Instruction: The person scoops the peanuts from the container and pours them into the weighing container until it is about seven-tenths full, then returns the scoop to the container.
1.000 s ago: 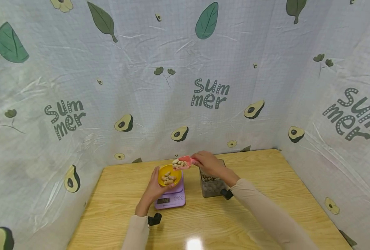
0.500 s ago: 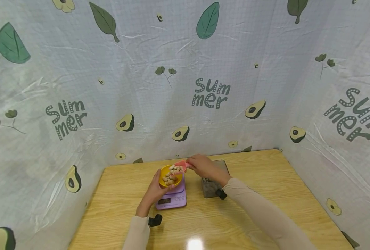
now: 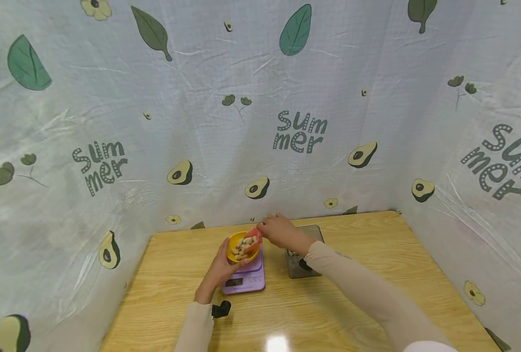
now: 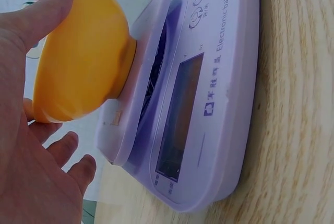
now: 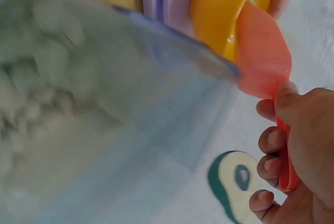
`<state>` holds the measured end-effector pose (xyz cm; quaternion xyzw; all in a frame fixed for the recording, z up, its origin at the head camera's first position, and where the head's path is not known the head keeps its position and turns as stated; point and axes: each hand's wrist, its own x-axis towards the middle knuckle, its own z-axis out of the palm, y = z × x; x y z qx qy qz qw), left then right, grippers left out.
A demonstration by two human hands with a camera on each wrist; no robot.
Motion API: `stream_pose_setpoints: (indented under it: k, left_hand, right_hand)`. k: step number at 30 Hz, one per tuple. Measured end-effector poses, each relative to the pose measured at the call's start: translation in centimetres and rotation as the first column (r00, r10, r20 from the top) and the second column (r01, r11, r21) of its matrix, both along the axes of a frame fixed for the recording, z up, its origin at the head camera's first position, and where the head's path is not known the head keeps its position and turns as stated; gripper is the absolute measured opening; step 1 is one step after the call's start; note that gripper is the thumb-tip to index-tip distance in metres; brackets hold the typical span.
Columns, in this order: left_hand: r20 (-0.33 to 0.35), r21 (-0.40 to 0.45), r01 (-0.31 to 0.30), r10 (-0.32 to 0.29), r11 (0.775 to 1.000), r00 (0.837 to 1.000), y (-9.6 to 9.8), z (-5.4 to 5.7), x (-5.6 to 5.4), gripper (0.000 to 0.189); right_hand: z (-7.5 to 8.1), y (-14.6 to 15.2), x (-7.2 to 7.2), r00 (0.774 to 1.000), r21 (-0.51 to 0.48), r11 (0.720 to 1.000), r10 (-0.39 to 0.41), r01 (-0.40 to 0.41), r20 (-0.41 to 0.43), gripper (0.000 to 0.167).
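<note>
Pink scoop (image 5: 264, 51) tipped further than half second ago, mouth at opening of yellow bowl (image 4: 86, 51) on purple scale (image 4: 211, 104) — pouring of peanuts (image 3: 241, 248) judged well along. Scoop points down-left into bowl in head view; long axis slanted, handle up-right. Right hand (image 5: 315, 140) — fingers curled round handle. Left hand (image 3: 220, 266) holds bowl between thumb and fingers.

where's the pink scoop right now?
Right wrist view, upper right: the pink scoop is in the right hand, its front end at the rim of the yellow bowl.
</note>
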<state>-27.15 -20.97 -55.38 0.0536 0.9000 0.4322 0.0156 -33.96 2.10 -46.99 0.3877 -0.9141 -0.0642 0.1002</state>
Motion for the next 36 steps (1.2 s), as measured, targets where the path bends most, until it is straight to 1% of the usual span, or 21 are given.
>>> stream_pose_setpoints:
  k: [2, 5, 7, 11, 15, 19, 23, 26, 29, 32, 34, 36]
  left_hand:
    - [0.004, -0.001, -0.003, 0.003, 1.000, 1.000, 0.0, -0.1, 0.0, 0.110]
    - [0.001, 0.002, -0.004, 0.004, 1.000, 1.000, 0.0, -0.2, 0.0, 0.109]
    - [0.009, 0.002, -0.007, 0.007, 1.000, 1.000, 0.0, -0.2, 0.0, 0.109]
    - [-0.009, 0.010, -0.004, 0.005, 1.000, 1.000, 0.1, -0.2, 0.0, 0.108]
    - [-0.037, 0.017, -0.007, 0.007, 1.000, 0.999, 0.2, -0.4, 0.0, 0.108]
    - [-0.062, 0.003, -0.017, 0.017, 1.000, 0.998, 0.2, -0.5, -0.1, 0.108]
    - [-0.063, -0.024, -0.018, 0.016, 1.000, 0.998, 0.3, -0.3, 0.1, 0.109]
    - [-0.071, -0.019, -0.019, 0.018, 1.000, 0.997, 0.3, 0.3, 0.3, 0.109]
    - [-0.103, -0.026, -0.026, 0.023, 0.999, 0.994, 0.5, 1.0, 0.5, 0.107]
    - [-0.121, -0.027, -0.031, 0.028, 0.999, 0.992, 0.8, 1.7, 0.7, 0.102]
    - [-0.133, -0.013, -0.029, 0.027, 0.999, 0.991, 1.1, 2.3, 0.8, 0.099]
    - [-0.147, 0.005, -0.019, 0.019, 1.000, 0.989, 1.4, 2.9, 1.0, 0.097]
  right_hand:
    - [0.6, -0.3, 0.1, 0.998, 0.054, 0.998, 0.013, -0.010, -0.057, 0.020]
    - [1.5, -0.6, 0.2, 0.991, 0.092, 0.995, 0.037, -0.025, -0.132, 0.019]
    - [2.2, -0.6, 0.4, 0.984, 0.098, 0.995, 0.047, -0.030, -0.170, 0.018]
    - [3.1, -0.3, 0.7, 0.977, 0.090, 0.995, 0.050, -0.032, -0.208, 0.018]
    - [3.2, 0.8, 0.8, 0.978, 0.055, 0.998, 0.041, -0.031, -0.206, 0.020]
    - [2.8, 2.3, 0.9, 0.987, -0.058, 0.998, 0.029, -0.038, -0.160, 0.018]
    - [2.4, 4.1, 1.0, 0.997, -0.203, 0.979, 0.008, -0.022, -0.072, 0.022]
    - [2.1, 5.5, 1.0, 0.999, -0.299, 0.954, -0.003, -0.009, -0.040, 0.023]
    - [1.8, 6.9, 1.2, 1.000, -0.379, 0.925, -0.007, -0.002, -0.021, 0.022]
    - [1.3, 8.0, 1.6, 0.999, -0.426, 0.904, -0.019, 0.031, 0.033, 0.024]
    - [1.0, 8.7, 2.0, 0.997, -0.438, 0.896, -0.039, 0.064, 0.066, 0.025]
    - [0.7, 9.3, 2.4, 0.995, -0.447, 0.890, -0.062, 0.090, 0.078, 0.026]
